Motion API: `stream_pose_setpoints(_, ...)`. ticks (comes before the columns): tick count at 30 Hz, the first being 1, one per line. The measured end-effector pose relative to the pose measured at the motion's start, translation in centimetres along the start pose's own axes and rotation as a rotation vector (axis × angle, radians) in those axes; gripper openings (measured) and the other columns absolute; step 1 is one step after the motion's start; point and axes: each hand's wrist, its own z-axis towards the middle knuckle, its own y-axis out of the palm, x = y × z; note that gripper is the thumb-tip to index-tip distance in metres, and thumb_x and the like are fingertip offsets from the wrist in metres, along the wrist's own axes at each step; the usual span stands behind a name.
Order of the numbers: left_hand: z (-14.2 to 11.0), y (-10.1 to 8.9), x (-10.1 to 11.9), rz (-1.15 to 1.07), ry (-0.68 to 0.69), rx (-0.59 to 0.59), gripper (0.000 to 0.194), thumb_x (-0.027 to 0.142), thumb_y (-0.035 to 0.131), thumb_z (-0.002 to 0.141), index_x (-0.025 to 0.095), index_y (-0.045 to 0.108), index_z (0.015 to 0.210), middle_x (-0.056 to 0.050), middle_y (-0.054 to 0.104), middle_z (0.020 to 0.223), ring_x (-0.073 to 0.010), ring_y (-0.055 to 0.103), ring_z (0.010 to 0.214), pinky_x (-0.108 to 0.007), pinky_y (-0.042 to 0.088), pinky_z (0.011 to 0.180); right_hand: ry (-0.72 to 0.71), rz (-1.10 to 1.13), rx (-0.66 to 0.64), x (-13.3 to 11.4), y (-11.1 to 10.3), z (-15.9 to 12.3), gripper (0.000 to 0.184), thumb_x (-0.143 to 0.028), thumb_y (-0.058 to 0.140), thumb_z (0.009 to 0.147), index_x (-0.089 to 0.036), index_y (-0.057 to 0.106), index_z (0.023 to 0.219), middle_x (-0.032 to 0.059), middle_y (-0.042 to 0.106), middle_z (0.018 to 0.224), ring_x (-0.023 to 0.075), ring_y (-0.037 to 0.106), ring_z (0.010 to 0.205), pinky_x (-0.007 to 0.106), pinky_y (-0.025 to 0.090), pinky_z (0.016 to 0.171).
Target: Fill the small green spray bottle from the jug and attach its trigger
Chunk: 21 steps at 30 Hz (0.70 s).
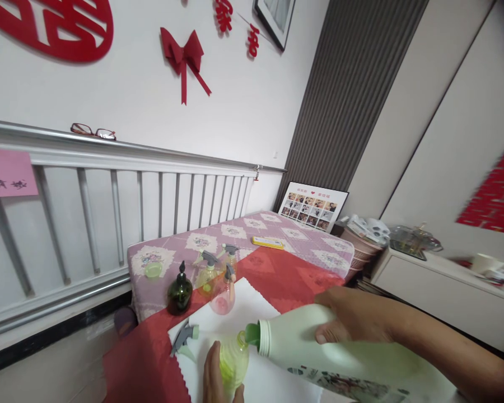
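At the bottom centre, my left hand (215, 374) is closed around a translucent yellow-green spray bottle (234, 364) with no head on it. My right hand (353, 316) grips a big pale green jug (302, 336), perhaps of detergent, tipped toward the left. Its green spout (252, 334) meets or nearly meets the small bottle's neck; I cannot tell if liquid is flowing. A grey trigger sprayer head (185, 338) lies left of my left hand on a white scalloped cloth (246, 296). Behind it stand a pink spray bottle (223, 296), a yellow spray bottle (208, 279) and a dark green pump bottle (180, 294).
A red cloth (273, 274) lies over the patterned tablecloth (235, 230). Farther back are a yellow-edged box (269, 242), a green dish (153, 270) and a photo board (313, 206). A white radiator (149, 196) runs along the left; a cabinet (441, 291) stands right.
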Motion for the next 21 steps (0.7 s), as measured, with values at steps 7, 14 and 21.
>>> stream_pose_setpoints(7, 0.08, -0.34, 0.43, 0.070, 0.009, -0.040, 0.084, 0.013, 0.052, 0.060, 0.000, 0.030, 0.140, -0.025, 0.049, 0.146, -0.0295, 0.046, 0.142, -0.036, 0.039, 0.120, 0.003, -0.003, -0.016, -0.32, -0.18, -0.10, 0.041, -0.053, 0.068, 0.072, -0.019, 0.070, 0.094, 0.0108, 0.077, 0.104, 0.0303, 0.070, 0.094, 0.031, 0.047, 0.071)
stream_pose_setpoints(14, 0.05, -0.28, 0.51, 0.047, 0.026, -0.015, 0.085, 0.014, 0.052, 0.060, 0.002, 0.029, 0.140, -0.026, 0.049, 0.146, -0.0305, 0.047, 0.140, -0.040, 0.041, 0.118, 0.017, -0.012, -0.012, 0.00, 0.03, 0.21, 0.043, -0.055, 0.067, 0.072, -0.020, 0.070, 0.096, 0.0103, 0.076, 0.105, 0.0304, 0.070, 0.094, 0.031, 0.048, 0.071)
stream_pose_setpoints(21, 0.11, -0.48, 0.91, 0.071, -0.016, -0.035, 0.086, 0.018, 0.052, 0.058, 0.002, 0.032, 0.140, -0.024, 0.049, 0.147, -0.0286, 0.046, 0.142, -0.034, 0.040, 0.118, 0.016, -0.032, 0.006, 0.02, -0.01, 0.44, 0.043, -0.058, 0.069, 0.071, -0.023, 0.071, 0.095, 0.0068, 0.078, 0.104, 0.0276, 0.071, 0.093, 0.030, 0.050, 0.072)
